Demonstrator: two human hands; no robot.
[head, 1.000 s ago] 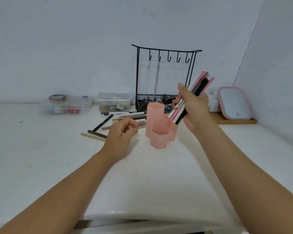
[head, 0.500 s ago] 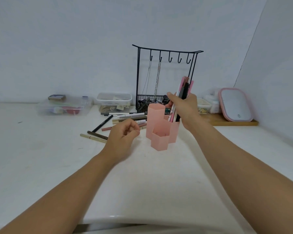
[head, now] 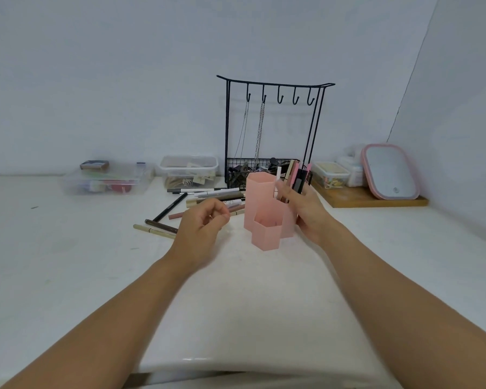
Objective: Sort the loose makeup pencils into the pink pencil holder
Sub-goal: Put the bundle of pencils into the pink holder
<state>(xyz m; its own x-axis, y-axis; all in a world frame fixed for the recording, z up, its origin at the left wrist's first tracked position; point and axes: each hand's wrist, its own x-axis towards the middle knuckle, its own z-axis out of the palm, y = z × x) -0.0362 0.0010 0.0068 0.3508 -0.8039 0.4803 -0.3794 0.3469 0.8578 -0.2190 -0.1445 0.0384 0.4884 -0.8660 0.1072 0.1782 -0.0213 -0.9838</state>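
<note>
The pink pencil holder [head: 264, 234], made of hexagonal cups, stands at the table's middle. My right hand [head: 309, 214] is at its right side, thumb and fingers around a bundle of makeup pencils [head: 296, 175] that stands upright in the holder's right cup. How tight the grip is stays unclear. My left hand [head: 202, 228] hovers left of the holder, fingers loosely curled and holding nothing. Several loose pencils [head: 216, 196] lie behind it on the table, and two more pencils [head: 157, 228] lie further left.
A black wire jewellery stand [head: 275, 85] with chains and a basket stands right behind the holder. Clear plastic boxes [head: 188, 169] sit at the back left. A pink mirror [head: 389, 171] leans on a wooden tray [head: 376, 202] at the back right.
My right hand has brought the tilted pencil bundle down and left, turned it upright and lowered it into the holder's right cup. My left hand has barely moved.
</note>
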